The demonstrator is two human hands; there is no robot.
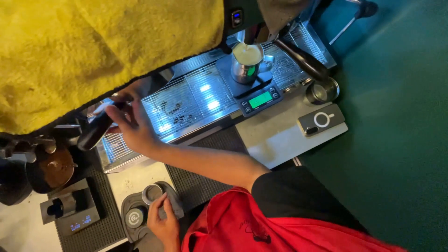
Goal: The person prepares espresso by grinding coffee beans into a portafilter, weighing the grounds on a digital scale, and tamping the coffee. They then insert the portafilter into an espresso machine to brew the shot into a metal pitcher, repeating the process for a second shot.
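My right hand (133, 126) reaches left across the espresso machine's drip tray (196, 98) and is shut on the black portafilter handle (95, 130). My left hand (164, 226) is low by my red apron, its fingers curled on a grey block (171, 205) at the edge of a dark tamping mat (135, 217). A metal ring (151, 193) lies on that mat, just above the hand. A steel jug (247, 60) holding pale liquid stands on a scale with a green display (259, 100).
A thick yellow cloth (93, 46) covers the upper left. A second portafilter (322, 91) lies right of the scale, with a dark flat device (319, 120) on the white pad below it. At the left are a bowl of brown grounds (53, 170) and a small scale (72, 212).
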